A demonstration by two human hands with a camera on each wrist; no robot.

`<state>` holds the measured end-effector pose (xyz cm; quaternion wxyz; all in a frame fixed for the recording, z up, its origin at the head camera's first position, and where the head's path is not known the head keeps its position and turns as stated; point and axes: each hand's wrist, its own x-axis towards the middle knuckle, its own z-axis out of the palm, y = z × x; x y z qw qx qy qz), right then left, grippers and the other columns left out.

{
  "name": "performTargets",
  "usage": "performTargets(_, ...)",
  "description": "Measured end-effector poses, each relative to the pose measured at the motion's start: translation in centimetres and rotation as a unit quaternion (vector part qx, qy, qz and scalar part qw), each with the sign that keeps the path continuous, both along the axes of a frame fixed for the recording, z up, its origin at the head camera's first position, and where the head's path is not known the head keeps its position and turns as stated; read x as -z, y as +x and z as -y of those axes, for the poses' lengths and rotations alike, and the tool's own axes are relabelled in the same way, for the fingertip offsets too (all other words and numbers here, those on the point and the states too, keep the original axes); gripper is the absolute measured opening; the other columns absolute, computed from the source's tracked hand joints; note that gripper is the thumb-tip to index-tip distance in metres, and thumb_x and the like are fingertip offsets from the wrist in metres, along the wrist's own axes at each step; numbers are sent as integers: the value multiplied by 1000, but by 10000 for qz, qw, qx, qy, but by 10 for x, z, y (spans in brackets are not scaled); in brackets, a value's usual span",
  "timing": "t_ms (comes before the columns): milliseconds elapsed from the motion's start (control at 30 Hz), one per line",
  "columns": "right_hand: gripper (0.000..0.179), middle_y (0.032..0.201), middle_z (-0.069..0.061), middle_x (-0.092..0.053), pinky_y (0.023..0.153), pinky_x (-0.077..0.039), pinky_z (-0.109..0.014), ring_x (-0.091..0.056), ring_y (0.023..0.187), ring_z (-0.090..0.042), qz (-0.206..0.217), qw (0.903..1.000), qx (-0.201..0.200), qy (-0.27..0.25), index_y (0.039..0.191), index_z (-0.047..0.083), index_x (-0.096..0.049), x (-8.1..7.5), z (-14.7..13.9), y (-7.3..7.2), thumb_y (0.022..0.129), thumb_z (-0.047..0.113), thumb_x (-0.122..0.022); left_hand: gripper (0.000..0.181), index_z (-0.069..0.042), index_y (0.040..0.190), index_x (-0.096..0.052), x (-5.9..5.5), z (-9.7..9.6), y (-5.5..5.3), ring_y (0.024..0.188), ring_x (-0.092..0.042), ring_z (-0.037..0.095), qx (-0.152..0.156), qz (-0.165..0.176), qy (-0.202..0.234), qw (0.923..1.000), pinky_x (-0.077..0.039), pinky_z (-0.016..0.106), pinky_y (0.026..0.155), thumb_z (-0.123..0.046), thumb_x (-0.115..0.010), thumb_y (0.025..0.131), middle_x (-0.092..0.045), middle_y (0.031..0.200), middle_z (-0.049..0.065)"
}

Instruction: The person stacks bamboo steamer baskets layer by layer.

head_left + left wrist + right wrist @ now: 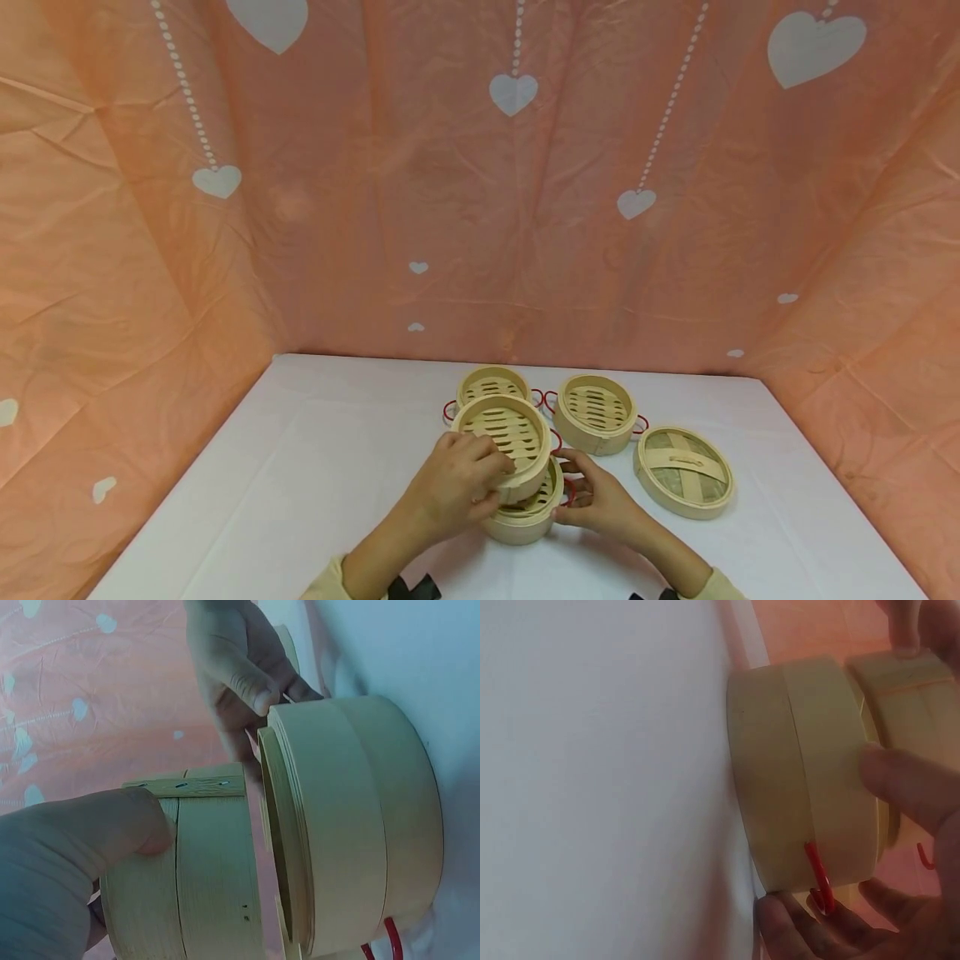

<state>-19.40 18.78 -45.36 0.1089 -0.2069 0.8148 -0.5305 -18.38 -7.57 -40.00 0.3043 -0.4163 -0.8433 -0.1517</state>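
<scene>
The left hand [461, 481] grips the upper basket [529, 483]; the right hand [602, 498] seemingly holds the lower basket [517, 532]. A misaligned rim could catch, tipping either.

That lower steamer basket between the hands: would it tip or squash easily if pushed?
The lower basket would probably slide rather than tip, as it stands wide and low on the table. Its banded wall looks stiff, so squashing seems unlikely. The thin red loop on its side may flex if pulled.
</scene>
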Motion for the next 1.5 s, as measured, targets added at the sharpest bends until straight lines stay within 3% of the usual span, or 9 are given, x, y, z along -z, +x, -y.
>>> performTargets(600, 80, 130, -29, -48, 80, -55, -25, -59, 112, -36, 81, 9999, 108, 10, 142, -3, -32, 1, 1, 0, 78, 14, -78, 34, -26, 92, -63, 3, -8, 7, 87, -56, 7, 214, -96, -54, 9997, -41, 28, 80, -17, -75, 61, -56, 86, -13)
performTargets(1267, 87, 131, -26, -49, 81, -55, -28, -61, 110, -33, 188, 9997, 124, -12, 147, 2, -29, -2, 1, 1, 78, 16, -79, 35, -26, 93, -62, 6, -10, 8, 89, -56, 5, 220, 279, -105, 9993, -41, 28, 80, -19, -76, 62, -56, 88, -14)
performTargets(1500, 82, 127, -24, -52, 78, -54, -24, -63, 101, -22, 124, 9999, 113, 8, 144, 1, -33, -1, 1, 1, 77, 14, -79, 36, -26, 94, -63, 7, -11, 7, 88, -56, 5, 241, 518, -113, 9983, -41, 28, 81, -18, -77, 62, -55, 87, -14)
